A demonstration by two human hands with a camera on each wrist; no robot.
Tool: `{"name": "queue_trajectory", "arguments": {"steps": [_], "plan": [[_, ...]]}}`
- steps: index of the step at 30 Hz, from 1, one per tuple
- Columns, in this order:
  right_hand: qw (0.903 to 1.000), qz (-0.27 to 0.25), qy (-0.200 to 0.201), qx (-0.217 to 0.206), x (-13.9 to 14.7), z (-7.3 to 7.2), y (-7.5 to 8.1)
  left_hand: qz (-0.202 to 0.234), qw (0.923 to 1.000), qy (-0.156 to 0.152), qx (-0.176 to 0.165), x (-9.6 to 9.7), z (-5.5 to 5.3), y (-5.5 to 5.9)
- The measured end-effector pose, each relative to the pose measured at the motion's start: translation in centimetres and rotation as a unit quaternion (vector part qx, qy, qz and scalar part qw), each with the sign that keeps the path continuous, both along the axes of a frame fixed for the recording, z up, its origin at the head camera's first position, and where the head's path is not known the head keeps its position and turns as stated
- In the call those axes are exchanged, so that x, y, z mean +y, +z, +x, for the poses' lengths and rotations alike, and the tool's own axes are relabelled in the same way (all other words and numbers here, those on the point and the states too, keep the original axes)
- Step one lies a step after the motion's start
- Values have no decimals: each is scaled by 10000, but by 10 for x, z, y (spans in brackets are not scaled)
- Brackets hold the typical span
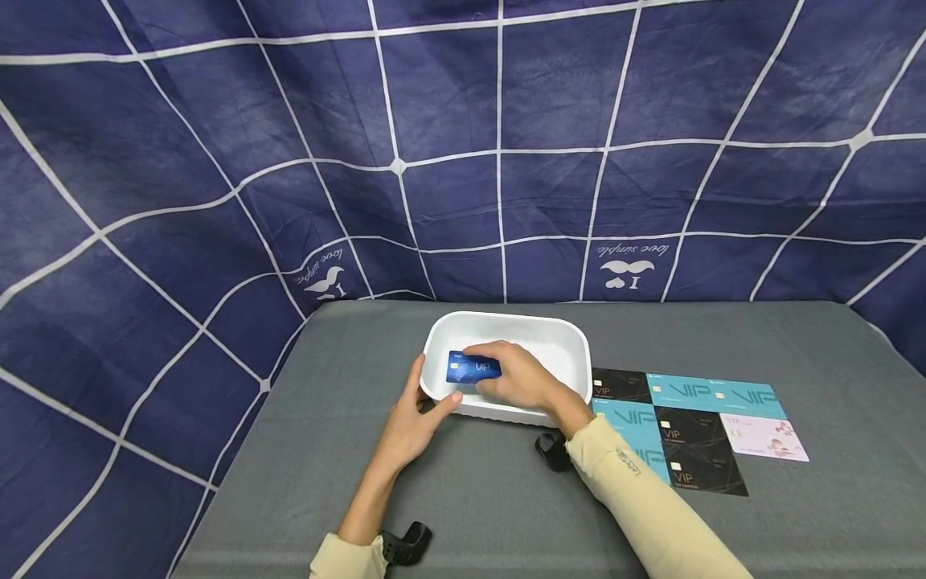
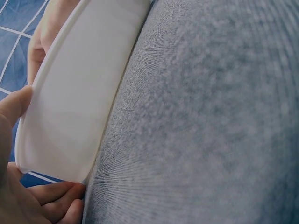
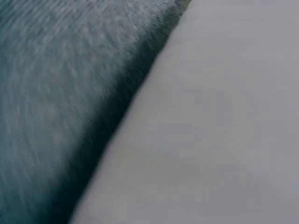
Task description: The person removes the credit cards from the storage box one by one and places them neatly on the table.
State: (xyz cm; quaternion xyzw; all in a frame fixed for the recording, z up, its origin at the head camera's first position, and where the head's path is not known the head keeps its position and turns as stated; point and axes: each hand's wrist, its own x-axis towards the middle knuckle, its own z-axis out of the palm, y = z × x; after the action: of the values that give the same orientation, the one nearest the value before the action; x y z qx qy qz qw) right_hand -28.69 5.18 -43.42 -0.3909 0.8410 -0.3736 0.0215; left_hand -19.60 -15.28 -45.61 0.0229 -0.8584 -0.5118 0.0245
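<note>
A white plastic tray [image 1: 514,325] with rounded corners stands on the grey cloth. My left hand [image 1: 407,426] holds its near left corner; in the left wrist view the thumb [image 2: 17,105] touches the rim and the fingers [image 2: 56,198] curl low at the end wall. Inside the tray, my right hand [image 1: 519,376] grips a blue VIP card [image 1: 466,367], thumb and fingers at its right end, which they partly cover. The right wrist view shows the tray's outer side wall [image 3: 210,116] close up, with that hand out of sight.
Right of the tray, several cards lie edge to edge: black cards [image 1: 690,430], teal cards [image 1: 683,392] and a pink card [image 1: 767,437]. The right sleeve [image 1: 651,498] overlaps some. A blue curtain with white lines [image 1: 448,201] hangs behind the grey-covered table [image 1: 499,515].
</note>
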Motion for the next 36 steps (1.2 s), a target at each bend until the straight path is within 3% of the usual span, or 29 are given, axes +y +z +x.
{"name": "queue_trajectory", "arguments": {"steps": [7,17,27,36], "plan": [[9987,189,-71,465,16,6,12,39,10000,20,57,0,1,2],[9973,499,-46,535,58,22,25,51,9999,89,25,1,3,-2],[9880,612,-25,1421,106,58,31,-1,10000,7,86,1,2,-1],[9888,595,-573,1241,159,83,26,257,9994,-162,174,-1,1,-3]]}}
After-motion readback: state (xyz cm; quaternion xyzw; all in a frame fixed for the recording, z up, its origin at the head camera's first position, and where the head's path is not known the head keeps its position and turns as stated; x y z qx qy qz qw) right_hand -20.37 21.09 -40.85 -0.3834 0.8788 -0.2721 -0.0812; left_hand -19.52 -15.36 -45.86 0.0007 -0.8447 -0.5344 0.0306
